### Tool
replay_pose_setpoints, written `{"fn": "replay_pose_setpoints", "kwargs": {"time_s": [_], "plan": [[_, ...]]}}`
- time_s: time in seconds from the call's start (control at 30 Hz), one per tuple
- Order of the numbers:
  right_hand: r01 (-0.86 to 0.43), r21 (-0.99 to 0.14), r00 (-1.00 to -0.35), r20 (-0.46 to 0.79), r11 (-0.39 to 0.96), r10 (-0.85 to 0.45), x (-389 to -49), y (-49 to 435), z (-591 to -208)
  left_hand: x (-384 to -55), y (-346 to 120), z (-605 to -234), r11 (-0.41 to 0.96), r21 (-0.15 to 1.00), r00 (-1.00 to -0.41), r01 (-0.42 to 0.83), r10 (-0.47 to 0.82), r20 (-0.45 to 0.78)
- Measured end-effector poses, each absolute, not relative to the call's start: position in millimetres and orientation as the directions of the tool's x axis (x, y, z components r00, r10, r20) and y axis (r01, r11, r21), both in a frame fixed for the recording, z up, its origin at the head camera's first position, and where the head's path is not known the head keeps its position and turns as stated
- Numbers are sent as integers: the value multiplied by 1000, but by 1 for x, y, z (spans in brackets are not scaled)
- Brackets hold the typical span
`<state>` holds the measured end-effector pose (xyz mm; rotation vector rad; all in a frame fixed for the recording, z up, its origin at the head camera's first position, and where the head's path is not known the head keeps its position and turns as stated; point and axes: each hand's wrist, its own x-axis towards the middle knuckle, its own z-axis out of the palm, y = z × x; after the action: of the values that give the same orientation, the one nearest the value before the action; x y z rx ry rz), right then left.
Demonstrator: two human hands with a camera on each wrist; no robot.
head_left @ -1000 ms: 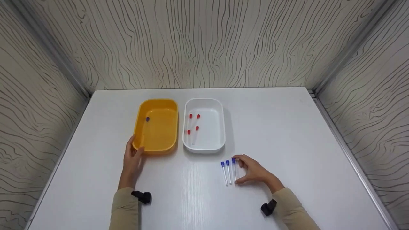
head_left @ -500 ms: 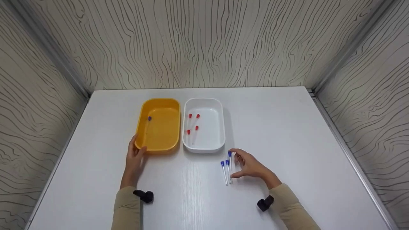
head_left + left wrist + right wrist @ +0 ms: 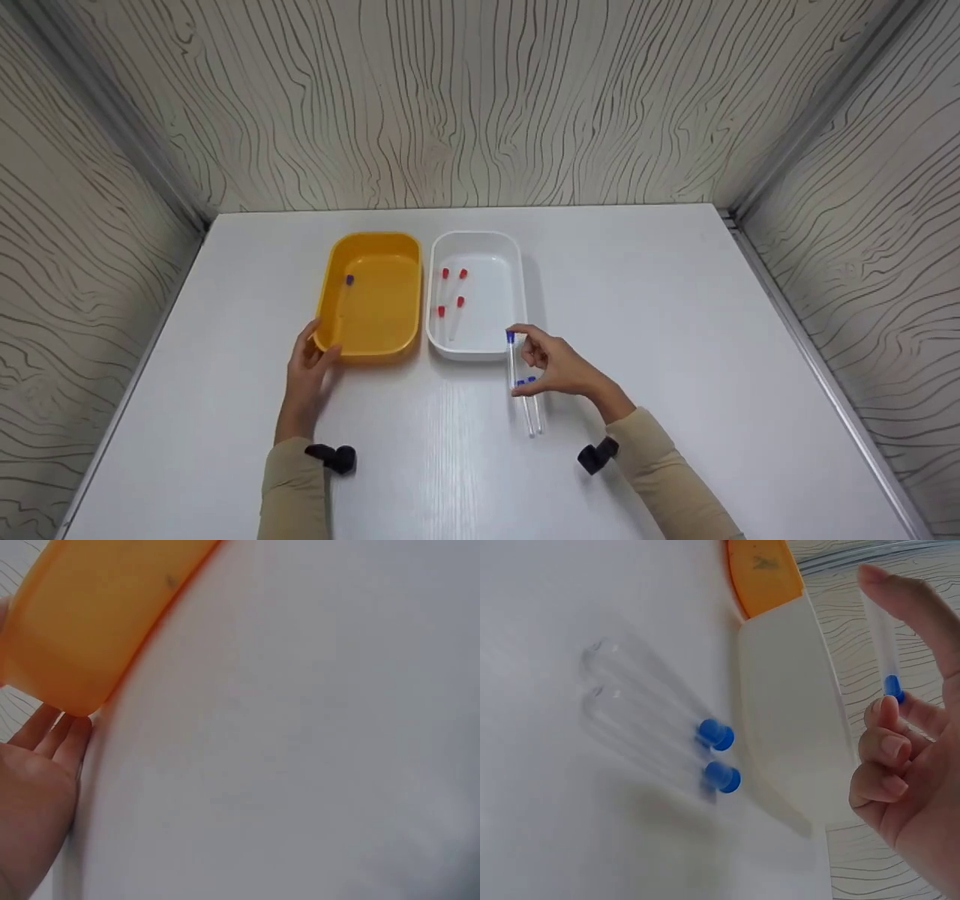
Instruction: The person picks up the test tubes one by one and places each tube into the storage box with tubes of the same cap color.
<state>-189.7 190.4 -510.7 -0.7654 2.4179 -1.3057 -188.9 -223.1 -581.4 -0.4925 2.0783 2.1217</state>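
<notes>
Right wrist: fingers [image 3: 928, 718] pinch a slender, transparent, blue-capped tube [image 3: 883, 645]

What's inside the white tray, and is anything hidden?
Four red-capped tubes lie inside the white tray, toward its left side. In the head view, the right hand and its blue-capped tube cover part of the near right corner, which can't be seen.

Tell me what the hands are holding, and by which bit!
The right hand holds a blue-capped tube by its two ends: the cap and the clear bottom. The left hand holds the yellow tray by its near left corner.
</notes>
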Motion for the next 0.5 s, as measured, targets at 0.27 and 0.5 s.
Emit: {"fn": "replay_pose_setpoints", "kwargs": {"time_s": [0.27,0.5], "plan": [[-323,-840,-821,19,436,-571,-202,168,-498,-185,-221,-570,-81,939,-931,-335,-123,-343],[-336,-852,-822,57,401,-566,-214,151,-497,-181,-219,-558,-94,939,-935,-330,-105,-339]]}}
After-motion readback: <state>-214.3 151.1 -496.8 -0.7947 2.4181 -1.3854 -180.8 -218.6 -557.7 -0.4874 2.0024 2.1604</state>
